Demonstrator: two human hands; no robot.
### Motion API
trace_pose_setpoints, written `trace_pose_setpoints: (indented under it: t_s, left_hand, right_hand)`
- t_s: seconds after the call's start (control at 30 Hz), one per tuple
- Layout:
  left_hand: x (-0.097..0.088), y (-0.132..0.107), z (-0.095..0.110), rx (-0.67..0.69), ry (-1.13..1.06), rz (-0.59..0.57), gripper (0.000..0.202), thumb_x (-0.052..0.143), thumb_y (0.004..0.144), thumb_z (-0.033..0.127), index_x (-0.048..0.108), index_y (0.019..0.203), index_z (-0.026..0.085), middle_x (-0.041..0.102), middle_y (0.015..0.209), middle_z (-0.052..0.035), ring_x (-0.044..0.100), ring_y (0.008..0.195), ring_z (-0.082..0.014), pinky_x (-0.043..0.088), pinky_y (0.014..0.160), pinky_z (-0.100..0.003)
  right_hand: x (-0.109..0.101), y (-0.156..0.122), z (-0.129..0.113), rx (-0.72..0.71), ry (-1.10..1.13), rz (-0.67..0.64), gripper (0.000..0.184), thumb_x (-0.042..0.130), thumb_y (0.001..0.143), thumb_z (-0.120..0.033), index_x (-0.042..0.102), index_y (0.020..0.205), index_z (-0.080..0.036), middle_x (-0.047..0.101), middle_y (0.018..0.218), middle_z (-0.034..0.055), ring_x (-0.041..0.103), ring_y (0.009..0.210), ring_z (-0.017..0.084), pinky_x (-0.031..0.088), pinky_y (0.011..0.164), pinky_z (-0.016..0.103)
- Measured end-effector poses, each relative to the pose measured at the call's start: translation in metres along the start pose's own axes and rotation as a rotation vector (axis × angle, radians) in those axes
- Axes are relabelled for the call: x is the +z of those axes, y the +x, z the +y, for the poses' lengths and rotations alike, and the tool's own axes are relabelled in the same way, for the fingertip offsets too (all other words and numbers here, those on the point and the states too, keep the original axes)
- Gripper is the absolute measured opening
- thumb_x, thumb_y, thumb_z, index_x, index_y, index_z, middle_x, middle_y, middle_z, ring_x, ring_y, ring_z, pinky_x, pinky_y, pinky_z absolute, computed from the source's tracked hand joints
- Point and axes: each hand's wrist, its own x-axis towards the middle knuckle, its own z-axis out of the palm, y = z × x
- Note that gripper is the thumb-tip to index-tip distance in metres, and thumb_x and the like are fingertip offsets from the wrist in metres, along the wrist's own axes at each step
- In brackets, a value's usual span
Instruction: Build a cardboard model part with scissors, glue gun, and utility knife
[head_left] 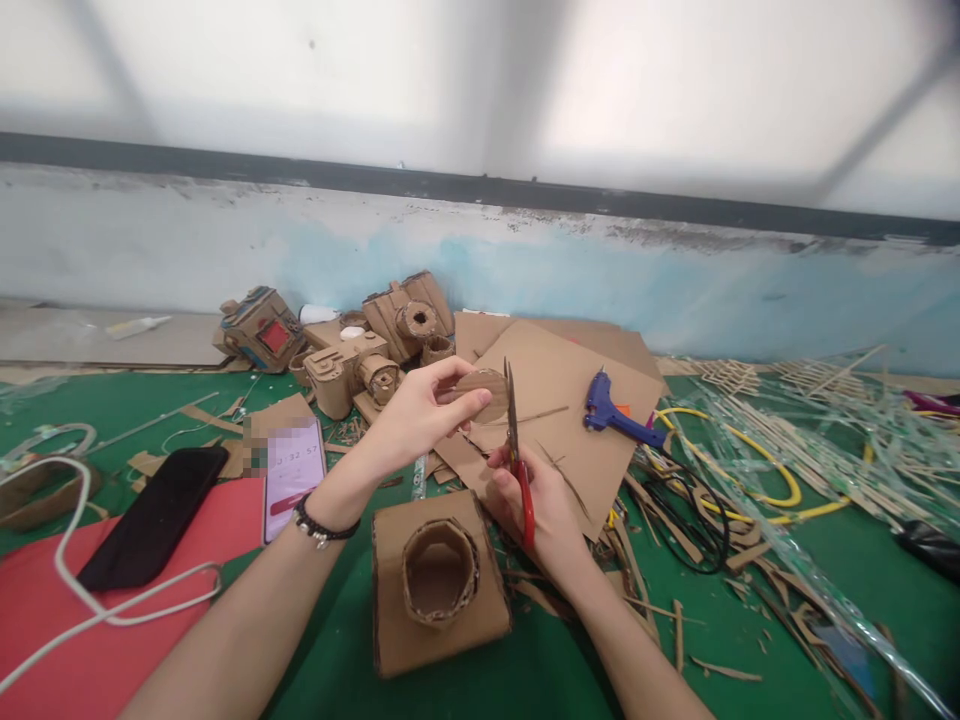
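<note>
Our left hand (420,410) pinches a round, flat brown cardboard disc (484,395) — our right hand (536,500) grips red-handled scissors (516,455) at its edge.

Green floor (112,395) — scuffed whitish-blue wall (675,285) behind.

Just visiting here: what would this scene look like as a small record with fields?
Left hand: pinches a round cardboard disc
Right hand: holds red-handled scissors, blades at the disc's edge
In front: cardboard panel with a raised ring
Nearby: blue glue gun, lit phone, cardboard camera models
Surface: green mat
</note>
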Motion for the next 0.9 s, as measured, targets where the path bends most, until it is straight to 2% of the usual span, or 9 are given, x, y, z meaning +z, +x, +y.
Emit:
trace_pose_setpoints:
  t_s: [0.2,0.4,0.53,0.63,0.73,0.9]
  left_hand:
    - [-0.008,-0.003,0.009,-0.028,0.066,-0.007,0.025,0.080,0.091,0.040,0.068,0.095,0.018,0.062,0.077,0.0039,0.055,0.065,-0.0094,0.047,0.057,-0.020]
    - [-0.016,-0.004,0.016,-0.049,0.153,-0.009,0.028,0.080,0.091,0.043,0.071,0.096,0.017,0.060,0.072,0.0045,0.051,0.061,-0.0100,0.039,0.054,-0.021]
    - [-0.022,-0.005,0.018,-0.054,0.222,0.002,0.029,0.080,0.091,0.045,0.074,0.096,0.016,0.060,0.072,0.0038,0.048,0.061,-0.0098,0.035,0.054,-0.022]
    - [-0.026,-0.006,0.019,-0.070,0.205,0.000,0.030,0.080,0.091,0.044,0.076,0.098,0.016,0.063,0.075,0.0027,0.049,0.062,-0.0100,0.035,0.054,-0.022]
    - [-0.028,-0.006,0.021,-0.086,0.175,0.005,0.028,0.082,0.090,0.043,0.077,0.097,0.016,0.060,0.069,0.0042,0.048,0.059,-0.0099,0.036,0.054,-0.022]
    - [-0.026,-0.007,0.024,-0.073,0.157,0.041,0.029,0.084,0.087,0.045,0.078,0.093,0.017,0.066,0.070,0.0017,0.056,0.063,-0.0129,0.044,0.056,-0.023]
  right_hand:
    - [-0.005,0.001,-0.007,0.038,-0.020,0.012,0.049,0.065,0.091,-0.071,0.068,0.093,-0.022,0.064,0.068,0.0010,0.056,0.062,0.019,0.041,0.055,0.027]
    - [-0.007,0.003,-0.015,0.113,-0.084,-0.002,0.042,0.067,0.088,-0.066,0.065,0.087,-0.024,0.066,0.068,0.0009,0.057,0.060,0.019,0.039,0.053,0.027]
    - [-0.008,0.004,-0.020,0.130,-0.158,0.009,0.043,0.067,0.085,-0.068,0.063,0.082,-0.025,0.065,0.065,0.0004,0.058,0.060,0.020,0.039,0.055,0.028]
    - [-0.009,0.004,-0.023,0.118,-0.220,0.016,0.046,0.066,0.086,-0.071,0.062,0.079,-0.025,0.066,0.065,0.0006,0.058,0.061,0.020,0.040,0.058,0.028]
    - [-0.010,0.004,-0.022,0.105,-0.264,0.021,0.049,0.063,0.088,-0.073,0.060,0.077,-0.025,0.066,0.065,0.0010,0.055,0.060,0.019,0.039,0.059,0.028]
    - [-0.010,0.004,-0.019,0.096,-0.275,0.025,0.054,0.063,0.089,-0.076,0.060,0.073,-0.025,0.059,0.060,-0.0009,0.046,0.056,0.017,0.034,0.056,0.029]
